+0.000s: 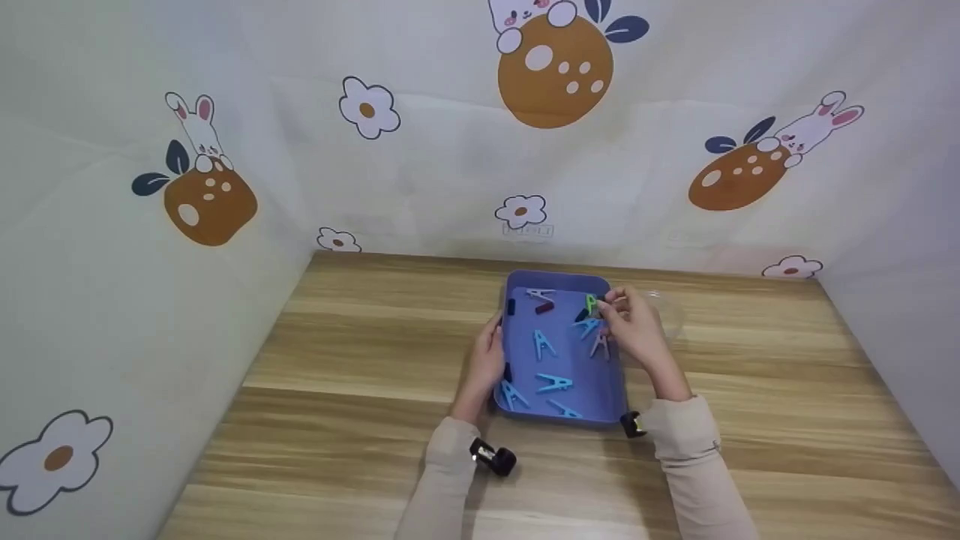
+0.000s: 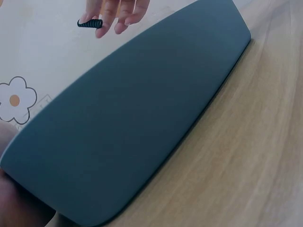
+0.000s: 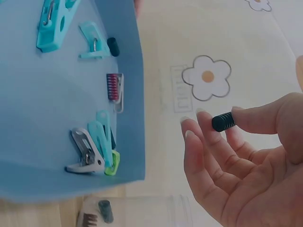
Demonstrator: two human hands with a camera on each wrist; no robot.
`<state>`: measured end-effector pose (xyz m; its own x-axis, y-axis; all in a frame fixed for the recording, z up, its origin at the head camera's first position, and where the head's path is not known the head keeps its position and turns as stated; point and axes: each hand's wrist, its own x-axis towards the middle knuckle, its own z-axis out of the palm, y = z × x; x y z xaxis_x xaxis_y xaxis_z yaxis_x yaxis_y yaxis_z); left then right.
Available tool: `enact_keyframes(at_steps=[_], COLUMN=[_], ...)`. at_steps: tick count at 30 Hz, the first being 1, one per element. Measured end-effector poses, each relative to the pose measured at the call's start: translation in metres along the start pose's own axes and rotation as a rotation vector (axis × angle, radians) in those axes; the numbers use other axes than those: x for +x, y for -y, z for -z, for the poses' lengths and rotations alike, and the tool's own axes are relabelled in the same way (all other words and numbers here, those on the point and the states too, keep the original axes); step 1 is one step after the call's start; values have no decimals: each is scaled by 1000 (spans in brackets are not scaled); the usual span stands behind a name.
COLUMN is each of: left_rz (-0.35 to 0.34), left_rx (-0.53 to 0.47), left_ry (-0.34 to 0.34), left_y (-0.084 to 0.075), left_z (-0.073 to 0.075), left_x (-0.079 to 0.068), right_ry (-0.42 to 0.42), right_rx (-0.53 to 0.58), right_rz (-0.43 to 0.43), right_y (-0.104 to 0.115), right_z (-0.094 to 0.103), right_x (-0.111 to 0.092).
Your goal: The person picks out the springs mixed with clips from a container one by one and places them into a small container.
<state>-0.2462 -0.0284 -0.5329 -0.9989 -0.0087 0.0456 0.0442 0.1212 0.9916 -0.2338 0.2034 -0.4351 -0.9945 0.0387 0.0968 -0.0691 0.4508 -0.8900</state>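
Observation:
A shallow blue plastic bin (image 1: 577,281) holds several clothespins, among them a light-blue clothespin (image 1: 555,383), a grey clothespin (image 3: 85,153) and a green clothespin (image 1: 591,303). A few small ribbed cylinders lie among them, one dark red cylinder (image 1: 544,307) near the far end. My left hand (image 1: 487,358) holds the bin by its left side; it is mostly hidden in the left wrist view. Above the bin's far right, my right hand (image 1: 636,330) pinches a small dark ribbed cylinder (image 3: 222,122) between thumb and fingers. The other fingers are loosely bent.
A clear container (image 3: 142,210) stands beyond the bin's right side, partly behind the right hand, with a dark cylinder (image 3: 105,211) in it. The wooden table (image 1: 360,345) meets patterned cloth walls (image 1: 435,165) at the back and sides.

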Motion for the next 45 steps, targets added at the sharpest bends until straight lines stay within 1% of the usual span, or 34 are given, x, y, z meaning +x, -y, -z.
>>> enact_keyframes(at_steps=[2, 5, 9, 13, 18, 23, 28, 32, 37, 45], left_rz=[-17, -31, -16, 7, 28, 28, 23, 26, 26, 36], left_rx=[-6, -6, -11, -20, 1, -2, -5, 5, 9, 24], left_ry=[1, 1, 5, 10, 10, 14, 11, 13, 17, 8], left_y=[1, 2, 2, 1, 0, 0, 0, 1, 0, -2], left_z=[0, 0, 0, 1, 1, 1, 1, 1, 1, 1], left_x=[0, 0, 0, 0, -1, -1, -1, -1, -2, -3], right_ry=[-24, -46, -86, -126, -170, -215, -240, -241, -261, -265], right_rx=[13, 62, 89, 74, 42, 40, 56, 74, 72, 75], right_rz=[-1, -6, -11, -23, -35, -35, -39, -38, -33, -62], right_y=[0, -1, -2, -2, -4, -7, -10, -14, -18, -27], right_z=[3, 8, 15, 23, 34, 43, 50, 53, 58, 62], right_x=[-2, -4, -6, -8, -11, -13, -13, -13, -13, -10])
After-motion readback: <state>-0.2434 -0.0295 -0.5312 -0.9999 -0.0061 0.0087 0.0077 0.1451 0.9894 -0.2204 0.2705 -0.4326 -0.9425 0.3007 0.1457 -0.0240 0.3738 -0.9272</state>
